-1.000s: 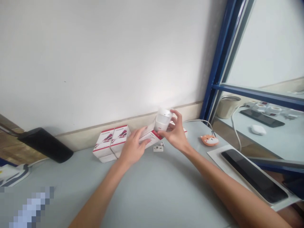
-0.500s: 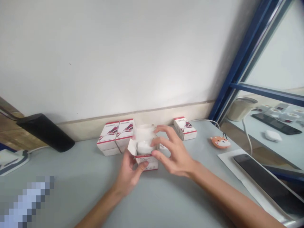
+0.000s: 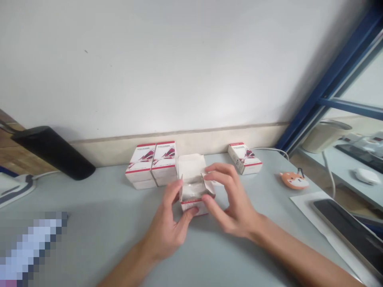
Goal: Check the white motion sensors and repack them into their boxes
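A small white and red carton (image 3: pixel 194 194) stands on the grey table (image 3: pixel 98 223) with its lid flap up and a white object inside. My left hand (image 3: pixel 170 221) grips the carton's left side between thumb and fingers. My right hand (image 3: pixel 229 199) curls over its right side, fingertips on the side flap. Two matching closed cartons (image 3: pixel 153 163) sit side by side just behind, against the wall. A third closed carton (image 3: pixel 244 158) lies further right.
A black cylinder (image 3: pixel 52 152) leans at the far left by the wall. An orange animal-shaped trinket (image 3: pixel 293 180) lies on the right, with a dark tablet (image 3: pixel 350 233) on white paper beyond it. A blue frame (image 3: pixel 326 85) borders a neighbouring desk holding a metal cup (image 3: pixel 324 136).
The white object that my right hand held up has gone down into the open carton. The carton has come nearer to me, and both hands now sit on its sides.
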A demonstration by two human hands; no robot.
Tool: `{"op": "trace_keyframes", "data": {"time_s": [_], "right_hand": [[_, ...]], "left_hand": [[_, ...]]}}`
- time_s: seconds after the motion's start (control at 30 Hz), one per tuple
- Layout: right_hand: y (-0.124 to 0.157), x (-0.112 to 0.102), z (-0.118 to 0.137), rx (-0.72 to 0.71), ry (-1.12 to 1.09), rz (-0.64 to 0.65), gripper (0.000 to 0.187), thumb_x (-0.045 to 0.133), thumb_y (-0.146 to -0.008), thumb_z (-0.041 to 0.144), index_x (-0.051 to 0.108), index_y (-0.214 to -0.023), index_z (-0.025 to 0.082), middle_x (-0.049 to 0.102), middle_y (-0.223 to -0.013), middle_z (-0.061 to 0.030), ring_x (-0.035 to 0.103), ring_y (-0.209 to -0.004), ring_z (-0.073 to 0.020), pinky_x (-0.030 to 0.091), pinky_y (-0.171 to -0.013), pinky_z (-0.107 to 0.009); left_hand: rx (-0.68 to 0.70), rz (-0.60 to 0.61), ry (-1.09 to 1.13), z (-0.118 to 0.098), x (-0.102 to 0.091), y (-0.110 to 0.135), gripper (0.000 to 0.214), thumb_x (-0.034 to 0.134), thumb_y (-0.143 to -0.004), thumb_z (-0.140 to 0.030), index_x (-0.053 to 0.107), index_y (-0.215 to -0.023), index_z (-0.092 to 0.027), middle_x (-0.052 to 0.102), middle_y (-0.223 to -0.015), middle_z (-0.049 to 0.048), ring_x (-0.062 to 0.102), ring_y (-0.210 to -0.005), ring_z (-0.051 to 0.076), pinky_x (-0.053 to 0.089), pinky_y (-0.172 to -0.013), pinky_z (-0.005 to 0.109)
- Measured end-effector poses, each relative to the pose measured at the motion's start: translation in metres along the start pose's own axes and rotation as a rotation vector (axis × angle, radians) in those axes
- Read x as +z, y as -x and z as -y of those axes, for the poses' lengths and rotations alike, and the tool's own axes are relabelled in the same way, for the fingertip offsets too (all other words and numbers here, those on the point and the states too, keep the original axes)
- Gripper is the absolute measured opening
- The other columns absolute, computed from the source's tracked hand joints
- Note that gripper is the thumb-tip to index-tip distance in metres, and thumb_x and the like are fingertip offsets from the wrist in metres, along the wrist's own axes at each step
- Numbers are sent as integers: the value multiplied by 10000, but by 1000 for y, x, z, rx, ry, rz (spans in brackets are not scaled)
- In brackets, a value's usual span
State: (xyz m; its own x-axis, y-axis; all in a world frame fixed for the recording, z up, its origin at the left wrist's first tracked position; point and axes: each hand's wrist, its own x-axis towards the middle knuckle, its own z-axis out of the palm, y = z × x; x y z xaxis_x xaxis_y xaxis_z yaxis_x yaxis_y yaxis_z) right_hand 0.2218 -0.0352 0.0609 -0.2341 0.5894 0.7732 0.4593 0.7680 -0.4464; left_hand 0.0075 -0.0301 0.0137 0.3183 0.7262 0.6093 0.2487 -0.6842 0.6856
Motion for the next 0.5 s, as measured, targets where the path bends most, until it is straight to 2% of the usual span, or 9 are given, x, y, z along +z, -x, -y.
{"op": "trace_keyframes", "data": {"time_s": [0.1, 0.17, 0.27, 0.37, 0.5], "right_hand": [[0, -2, -5, 21, 16, 12, 321, 597, -969, 147, 537, -1264, 261, 555, -1271, -131, 637, -1159, -272, 577, -970, -461], [-1, -3, -6, 23, 13, 20, 320, 587, -974, 149, 538, -1271, 257, 570, -1243, -128, 642, -1131, -270, 585, -942, -454], [-3, -5, -5, 2, 18, 75, 338, 552, -991, 153, 557, -1312, 258, 582, -1248, -129, 649, -1106, -264, 591, -920, -448], [-3, -6, -5, -23, 48, 122, 284, 538, -997, 162, 608, -1256, 254, 585, -1262, -128, 657, -1075, -265, 595, -897, -455], [-4, -12, -8, -3, 33, 101, 264, 541, -996, 162, 629, -1228, 254, 562, -1291, -131, 648, -1114, -273, 589, -946, -480]], "left_hand": [[41, 21, -77, -1, -3, -3, 610, 580, -1015, -138, 407, -1558, -356, 550, -1471, 109, 553, -1373, 267, 536, -1103, 463], [33, 38, -83, -3, -6, -6, 553, 585, -1009, -133, 457, -1505, -341, 572, -1423, 106, 553, -1351, 267, 536, -1081, 461], [38, 77, -42, -6, -9, -10, 520, 597, -995, -124, 474, -1455, -333, 596, -1374, 95, 585, -1283, 258, 538, -1044, 448], [67, 112, -18, -8, -10, -13, 541, 586, -984, -94, 464, -1454, -333, 604, -1355, 86, 593, -1260, 253, 532, -1037, 441], [110, 106, -79, -8, -10, -13, 586, 597, -967, -76, 454, -1472, -337, 604, -1341, 86, 592, -1255, 255, 543, -1020, 420]]}}
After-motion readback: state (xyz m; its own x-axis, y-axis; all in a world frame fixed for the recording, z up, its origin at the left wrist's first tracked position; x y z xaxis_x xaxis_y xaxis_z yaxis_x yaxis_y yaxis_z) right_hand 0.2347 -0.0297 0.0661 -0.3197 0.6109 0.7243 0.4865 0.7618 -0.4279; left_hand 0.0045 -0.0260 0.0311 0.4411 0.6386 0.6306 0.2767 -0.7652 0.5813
